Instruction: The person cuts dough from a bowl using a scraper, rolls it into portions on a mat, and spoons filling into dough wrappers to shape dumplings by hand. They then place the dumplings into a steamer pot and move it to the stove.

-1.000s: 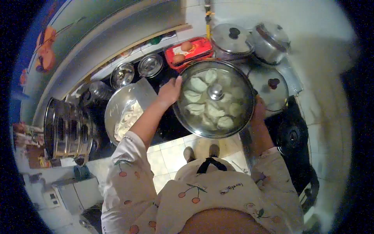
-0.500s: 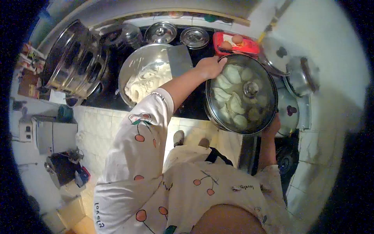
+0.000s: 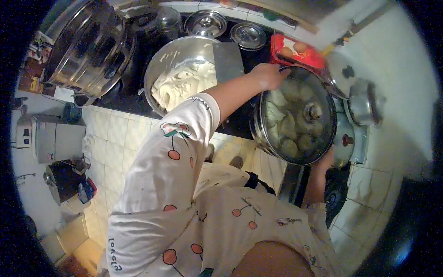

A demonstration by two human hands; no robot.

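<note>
A lidded round metal pot (image 3: 258, 134) is held between my two hands, tilted a little. Its glass lid (image 3: 295, 115) has a round knob, and pale dumplings show through the glass. My left hand (image 3: 270, 76) grips the upper left edge of the pot, its fingers partly hidden behind the rim. Around the lower right edge my right hand (image 3: 324, 159) is closed, mostly hidden by the pot. To the left of my left forearm, a steel bowl (image 3: 154, 69) holds pale dough (image 3: 184, 85), and a flat grey board or sheet (image 3: 228, 62) lies over the bowl's right edge.
A red tray (image 3: 312, 59) with eggs sits behind the pot. Two metal lids (image 3: 206, 24) lie on the dark counter. Further pots (image 3: 364, 101) stand at the right, near a black burner (image 3: 334, 198). A tall steel steamer (image 3: 87, 51) is at the left.
The view has swung so that the bowl, counter and floor at the left show more. Both hands have carried the pot rightward in view, and it is now more tilted.
</note>
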